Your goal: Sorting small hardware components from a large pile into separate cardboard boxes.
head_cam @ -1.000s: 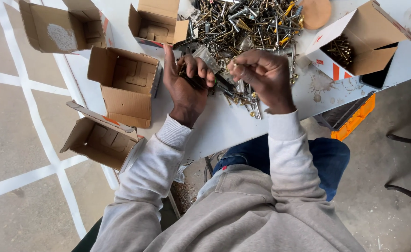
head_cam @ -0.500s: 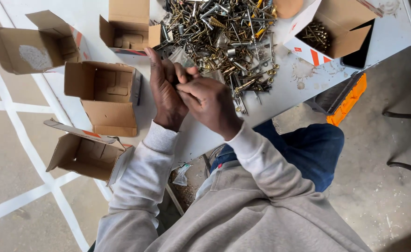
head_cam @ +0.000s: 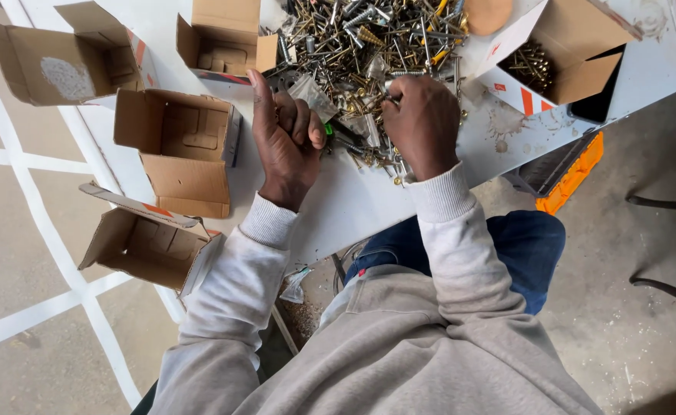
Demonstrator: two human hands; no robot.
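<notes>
**Fingers pinched into the screw heap, left hand cupped beside it**

Pinching with our right hand (head_cam: 422, 123), we have the fingertips closed into the near edge of the tangled heap of brass and steel screws and bolts (head_cam: 369, 38) at the upper centre of the frame; which single piece they grip we cannot tell, as the knuckles hide it. Our left hand (head_cam: 284, 138) stands just left of it, thumb up and fingers curled loosely shut, with a small green bit showing at its fingertips; whether it holds screws inside we cannot tell.

We judge the step to be picking pieces out of the heap, one kind at a time. The next move, as we read it, calls for lifting the pinched piece free of its tangled neighbours without dragging others along.

The heap lies directly under and beyond the right fingertips, touching them, on the white tabletop (head_cam: 338, 207). An open brown cardboard box (head_cam: 177, 146) sits left of the left hand, near it, with three more open cartons further left and above. At the upper right, a white and orange carton holding brass screws (head_cam: 538, 65) lies well apart from both hands.
</notes>
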